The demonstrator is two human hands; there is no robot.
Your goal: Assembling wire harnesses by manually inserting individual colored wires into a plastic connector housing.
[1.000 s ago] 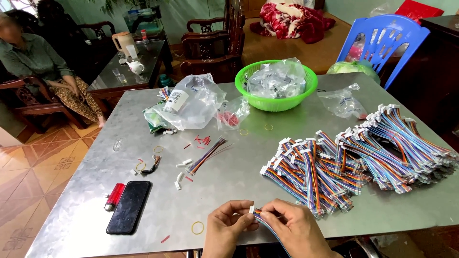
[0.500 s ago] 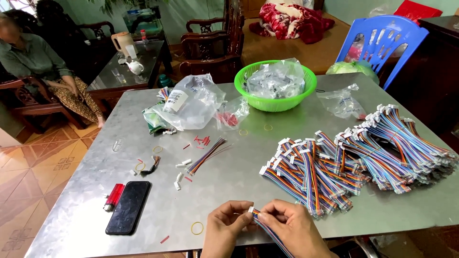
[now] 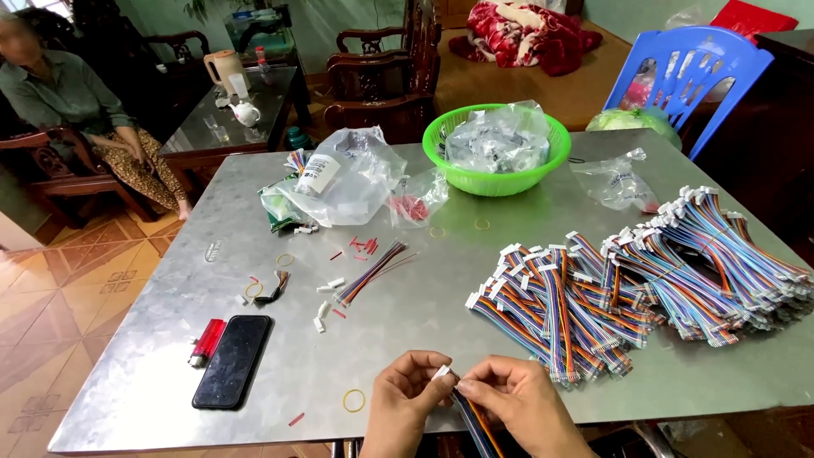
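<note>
At the near edge of the metal table (image 3: 407,356), my left hand (image 3: 405,403) pinches a small white connector (image 3: 442,371) between thumb and fingers. My right hand (image 3: 519,404) meets it from the right and holds the multicoloured ribbon cable (image 3: 475,424) that runs from the connector down off the table edge. Both hands touch at the connector. To the right lie large piles of finished rainbow cables with white connectors (image 3: 644,280).
A black phone (image 3: 232,360) and red lighter (image 3: 206,341) lie at the left. Loose wires (image 3: 373,270), white connectors and rubber bands (image 3: 354,399) are scattered mid-table. A green basket (image 3: 496,148) and plastic bags (image 3: 348,174) stand behind. A person sits far left; a blue chair (image 3: 687,76) stands at the right.
My hands have shifted slightly, working the connector onto the cable end. Everything on the table stays as it was.
</note>
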